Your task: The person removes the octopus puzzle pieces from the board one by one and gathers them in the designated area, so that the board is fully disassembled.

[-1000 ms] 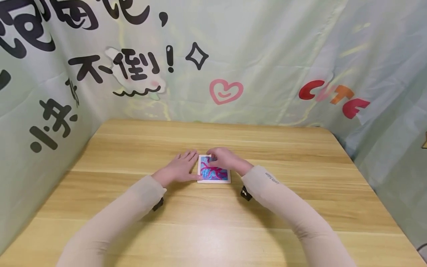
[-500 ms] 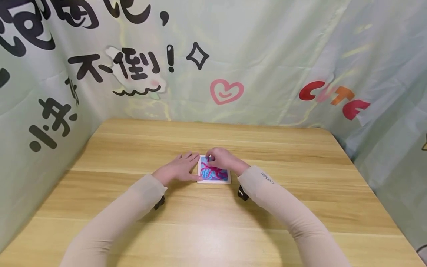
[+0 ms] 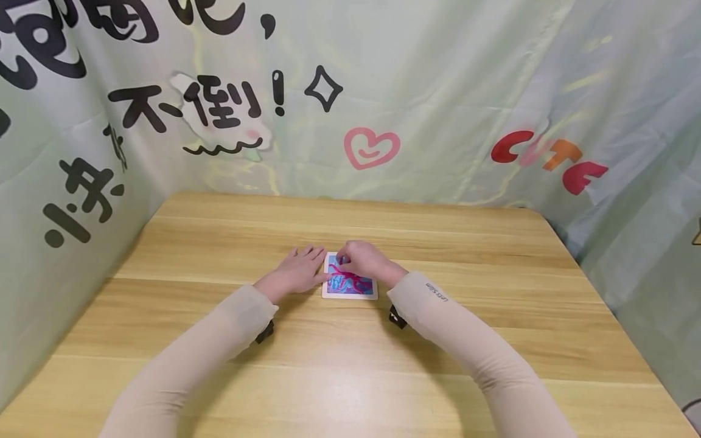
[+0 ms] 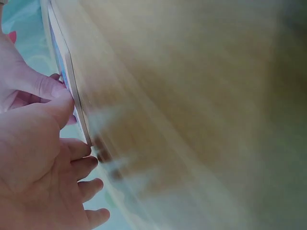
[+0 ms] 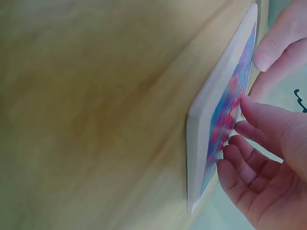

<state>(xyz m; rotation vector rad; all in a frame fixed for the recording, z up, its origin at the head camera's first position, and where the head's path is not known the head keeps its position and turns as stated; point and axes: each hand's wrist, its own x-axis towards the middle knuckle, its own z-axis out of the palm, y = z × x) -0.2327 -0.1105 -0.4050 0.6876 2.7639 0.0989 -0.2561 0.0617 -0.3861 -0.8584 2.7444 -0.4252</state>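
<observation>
A small flat picture board (image 3: 350, 291) lies on the table, with a white border and a blue, purple and pink print. My left hand (image 3: 297, 271) rests at its left side, fingers spread. Its thumb touches the border, and the left wrist view shows the thumb (image 4: 62, 108) at the board's edge. Over the board's upper part is my right hand (image 3: 366, 260), with bent fingers. In the right wrist view its thumb and fingertips (image 5: 224, 165) meet the printed surface. Whether they pinch a small piece there is hidden.
The wooden table (image 3: 328, 359) stretches around the board on all sides. A pale printed cloth (image 3: 438, 91) hangs behind it and along both sides. Each wrist carries a small black camera (image 3: 397, 317) under the sleeve.
The left thumb has slid up along the board's left edge, away from its lower corner. My right hand has shifted slightly left and stays over the upper part.
</observation>
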